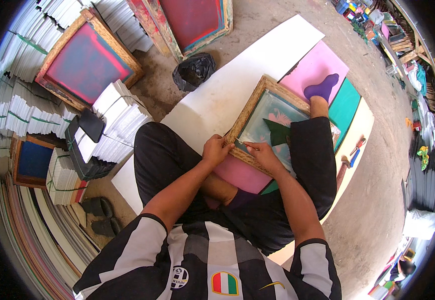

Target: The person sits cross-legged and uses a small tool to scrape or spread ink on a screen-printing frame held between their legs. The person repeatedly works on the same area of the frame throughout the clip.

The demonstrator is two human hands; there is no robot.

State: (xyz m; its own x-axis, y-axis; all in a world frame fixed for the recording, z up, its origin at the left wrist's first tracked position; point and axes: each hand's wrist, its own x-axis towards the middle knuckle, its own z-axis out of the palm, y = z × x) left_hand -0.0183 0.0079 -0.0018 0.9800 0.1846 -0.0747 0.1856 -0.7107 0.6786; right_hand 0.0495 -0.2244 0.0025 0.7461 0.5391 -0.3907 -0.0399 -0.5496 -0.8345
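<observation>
A wooden-framed mesh screen (250,107) lies tilted between my bent legs, with pale pink shapes and a dark green patch showing in its mesh. My left hand (216,150) is closed at the frame's near left corner, thumb and fingers gripping the wood. Just right of that corner, over the inner edge of the frame, my right hand (263,154) has its fingers pinched together. A thin, small item shows between the two hands, too small to name. My right shin and a foot in a purple sock (322,87) rest over the frame's far right side.
White, pink, green and cream sheets lie under me. A hammer (343,170) and pliers with red and blue handles (358,149) sit at the right. More framed screens (90,60), tied paper stacks (120,117), a black plastic bag (194,71) and sandals (100,215) stand left.
</observation>
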